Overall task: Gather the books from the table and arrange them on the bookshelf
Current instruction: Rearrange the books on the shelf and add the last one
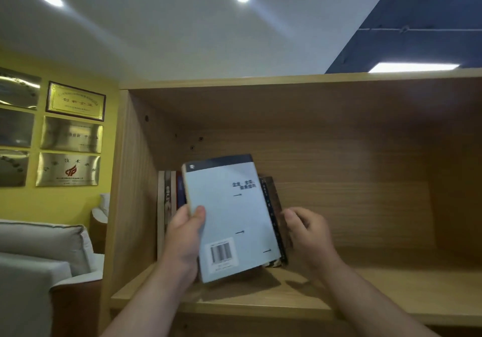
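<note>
My left hand (184,235) grips a pale blue book (229,216) by its left edge, thumb on the back cover with the barcode. The book is tilted, its lower end just above the shelf board of the wooden bookshelf (339,282). Behind its right edge a dark book (273,206) leans; my right hand (307,229) touches that dark book's right side with curled fingers. Several upright books (168,201) stand against the shelf's left wall, partly hidden by the blue book.
The shelf compartment stretches far to the right of the books. Gold plaques (69,136) hang on the yellow wall at left. A light grey sofa (44,242) stands below them, beside the bookshelf's left side panel (117,206).
</note>
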The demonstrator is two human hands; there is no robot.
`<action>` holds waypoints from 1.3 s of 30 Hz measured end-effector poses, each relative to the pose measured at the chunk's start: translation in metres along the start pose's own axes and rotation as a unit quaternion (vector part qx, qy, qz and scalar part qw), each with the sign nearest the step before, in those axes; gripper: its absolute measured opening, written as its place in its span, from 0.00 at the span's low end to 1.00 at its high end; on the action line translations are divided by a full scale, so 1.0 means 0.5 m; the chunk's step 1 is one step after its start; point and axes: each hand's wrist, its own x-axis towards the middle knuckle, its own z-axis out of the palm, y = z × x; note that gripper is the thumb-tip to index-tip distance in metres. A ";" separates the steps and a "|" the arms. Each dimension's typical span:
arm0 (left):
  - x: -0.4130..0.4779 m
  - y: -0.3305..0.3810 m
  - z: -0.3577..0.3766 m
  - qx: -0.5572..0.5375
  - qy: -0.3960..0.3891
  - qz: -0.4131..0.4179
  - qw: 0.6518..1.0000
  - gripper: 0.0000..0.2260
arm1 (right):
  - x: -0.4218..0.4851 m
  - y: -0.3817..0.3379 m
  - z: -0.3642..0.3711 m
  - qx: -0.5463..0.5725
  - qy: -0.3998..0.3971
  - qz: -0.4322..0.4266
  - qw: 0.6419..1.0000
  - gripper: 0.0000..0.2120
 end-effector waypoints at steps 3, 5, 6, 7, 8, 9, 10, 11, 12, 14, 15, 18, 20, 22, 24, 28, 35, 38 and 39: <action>0.017 -0.011 0.058 -0.017 -0.048 -0.046 0.998 0.08 | 0.007 -0.006 -0.015 0.175 -0.100 0.183 0.962 0.24; 0.026 -0.018 0.089 -0.018 -0.074 -0.044 0.996 0.07 | 0.012 -0.007 -0.029 0.215 -0.118 0.235 0.941 0.20; 0.034 -0.022 0.098 -0.003 -0.087 -0.035 0.996 0.07 | 0.013 -0.008 -0.033 0.219 -0.111 0.242 0.939 0.19; 0.039 -0.024 0.104 0.028 -0.101 -0.023 0.994 0.08 | 0.016 -0.006 -0.037 0.217 -0.094 0.248 0.939 0.19; 0.045 -0.025 0.102 0.076 -0.113 -0.008 0.991 0.08 | 0.015 -0.007 -0.040 0.214 -0.071 0.247 0.942 0.17; 0.052 -0.025 0.098 0.124 -0.119 0.009 0.985 0.08 | 0.016 -0.006 -0.043 0.216 -0.044 0.240 0.945 0.16; 0.062 -0.029 0.085 0.159 -0.113 0.027 0.980 0.08 | 0.017 -0.008 -0.048 0.222 -0.010 0.229 0.948 0.14; 0.071 -0.033 0.070 0.176 -0.100 0.044 0.978 0.07 | 0.019 -0.010 -0.052 0.230 0.032 0.216 0.948 0.13; 0.082 -0.041 0.049 0.191 -0.074 0.063 0.977 0.06 | 0.021 -0.013 -0.057 0.239 0.078 0.204 0.946 0.11; 0.102 -0.059 0.009 0.266 0.002 0.117 0.957 0.03 | 0.026 -0.011 -0.068 0.244 0.171 0.185 0.936 0.10; 0.106 -0.066 -0.007 0.309 0.037 0.133 0.941 0.03 | 0.027 -0.009 -0.072 0.238 0.209 0.176 0.932 0.10; 0.113 -0.078 -0.022 0.324 0.107 0.103 0.934 0.14 | 0.023 -0.012 -0.082 0.173 0.273 0.131 0.937 0.09; 0.114 -0.082 -0.019 0.325 0.117 0.066 0.936 0.18 | 0.022 -0.006 -0.079 0.102 0.273 0.107 0.950 0.09; 0.114 -0.092 -0.017 0.341 0.101 0.063 0.933 0.15 | 0.027 0.006 -0.071 0.010 0.249 0.109 0.962 0.10; 0.111 -0.097 -0.011 0.320 0.064 0.038 0.944 0.14 | 0.029 0.019 -0.057 -0.091 0.186 0.135 0.969 0.11; 0.120 -0.084 -0.002 0.219 0.008 -0.046 0.975 0.22 | 0.018 0.028 -0.010 -0.123 0.039 0.170 0.977 0.14; 0.134 -0.072 0.006 0.182 -0.007 -0.020 0.983 0.31 | 0.027 0.027 0.017 -0.034 -0.163 0.243 0.956 0.16; 0.138 -0.073 0.010 0.181 -0.016 -0.004 0.983 0.30 | 0.032 0.021 0.029 -0.013 -0.181 0.250 0.951 0.16; 0.140 -0.073 0.011 0.187 -0.020 0.007 0.982 0.30 | 0.035 0.022 0.036 -0.009 -0.183 0.253 0.950 0.18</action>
